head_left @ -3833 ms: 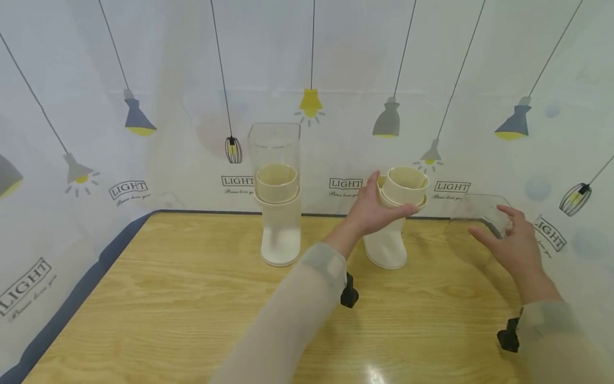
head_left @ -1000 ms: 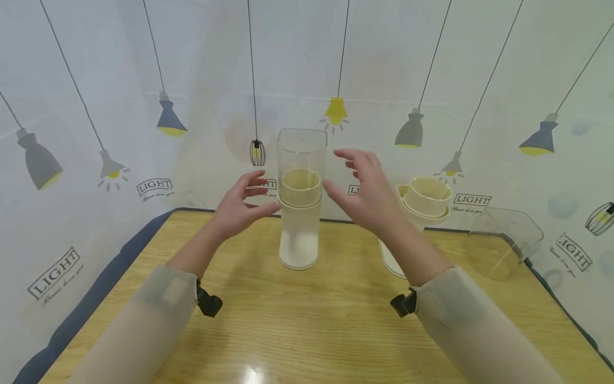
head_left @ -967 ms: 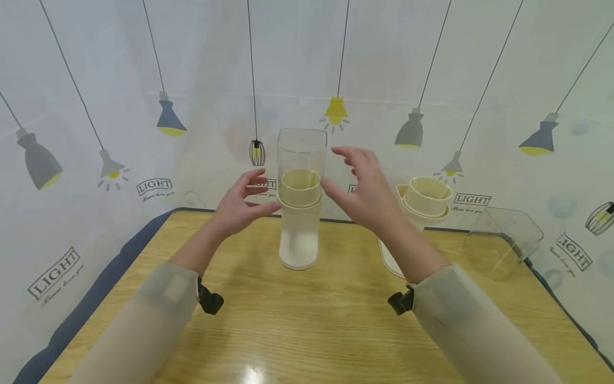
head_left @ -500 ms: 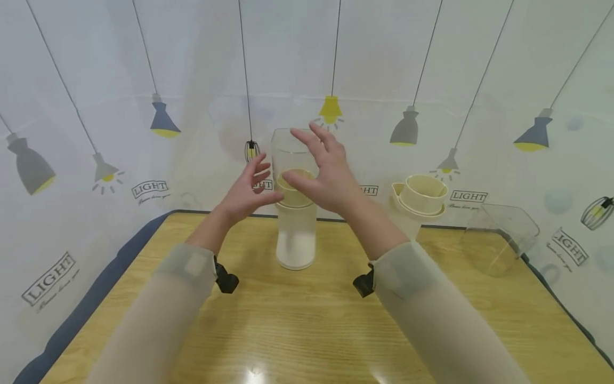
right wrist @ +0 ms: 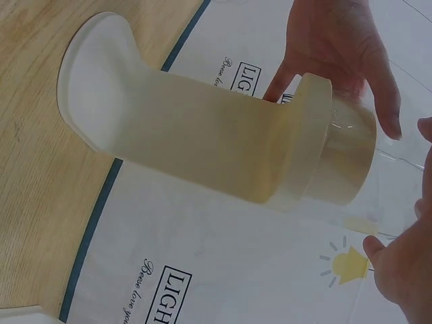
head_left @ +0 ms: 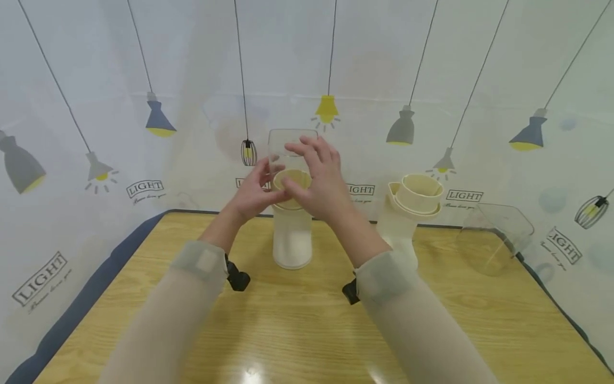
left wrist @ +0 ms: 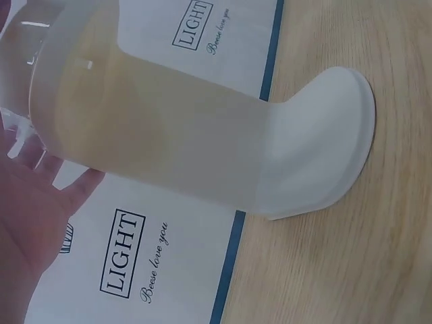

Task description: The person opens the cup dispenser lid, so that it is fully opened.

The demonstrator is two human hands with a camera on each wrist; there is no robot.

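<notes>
A cream dispenser-like stand (head_left: 291,240), with a white foot and a round collar, stands upright on the table. Over its collar sits a clear container (head_left: 283,141). My left hand (head_left: 254,192) is around the container's lower left side at the collar, its thumb across the front and some fingers seen through the clear wall in the right wrist view. From the right, my right hand (head_left: 323,178) is curved in front of the container, thumb and fingers apart; contact is hard to make out. A second stand (head_left: 414,197) of the same kind, without a container, is to the right.
Another clear container (head_left: 496,237) rests on the wooden table (head_left: 297,325) at the far right, near the wall. A white cloth backdrop (head_left: 201,80) with printed lamps rises behind the table. Black wrist cameras hang below both cuffs.
My left hand has left the right stand, and my right hand has left the loose clear container. Both have moved to the left stand and closed in around its container.
</notes>
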